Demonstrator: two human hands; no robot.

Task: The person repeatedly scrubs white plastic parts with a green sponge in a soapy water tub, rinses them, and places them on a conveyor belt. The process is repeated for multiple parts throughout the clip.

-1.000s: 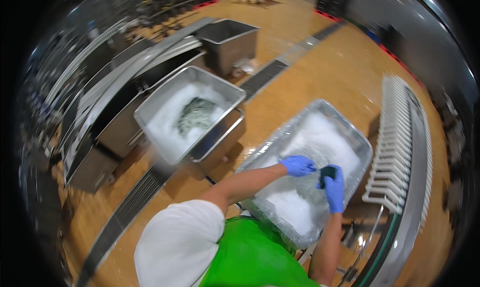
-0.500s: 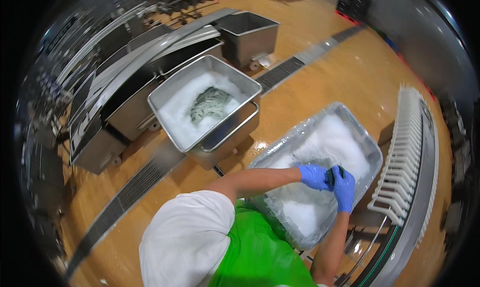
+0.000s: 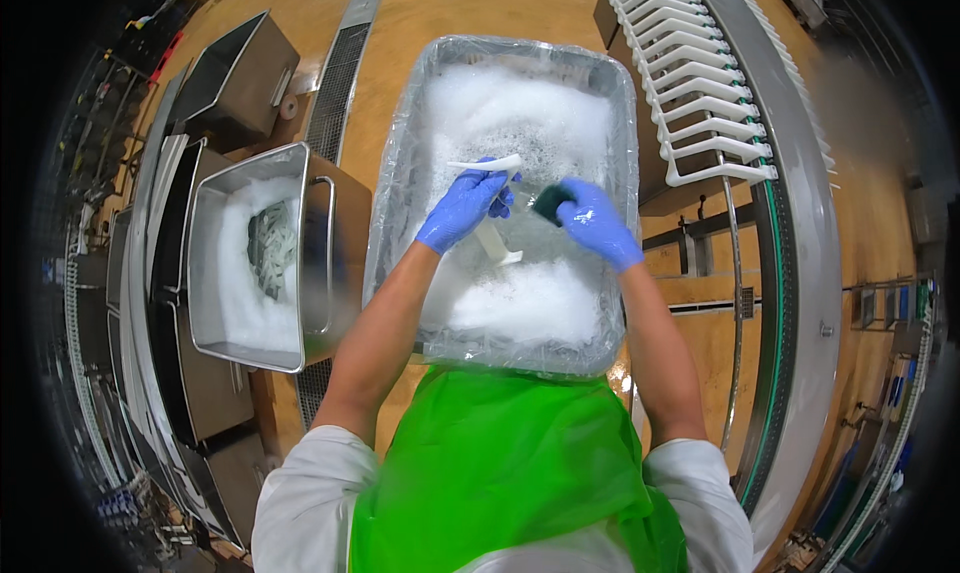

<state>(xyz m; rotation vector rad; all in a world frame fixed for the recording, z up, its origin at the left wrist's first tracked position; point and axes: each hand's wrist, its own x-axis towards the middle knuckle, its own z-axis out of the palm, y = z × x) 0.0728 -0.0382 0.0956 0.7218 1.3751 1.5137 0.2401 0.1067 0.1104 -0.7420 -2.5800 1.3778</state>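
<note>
Gloved hands over a foamy tub

The left hand [image 3: 468, 208], in a blue glove, reaches forward with its fingers closed around a slim white rigid bar [image 3: 508, 162] above a grey rectangular tub [image 3: 628, 153] lined with crinkled clear film. The right hand [image 3: 597, 223], also blue-gloved, angles inward just beside it, gripping a dark green, rough-looking scouring pad [image 3: 549, 204]. Fluffy white suds [image 3: 530, 298] lie at the tub's near and far ends. Left stands a steel bin [image 3: 200, 263] holding suds; right, angled white bars [image 3: 705, 106] line a metal rail [image 3: 775, 123].
</note>
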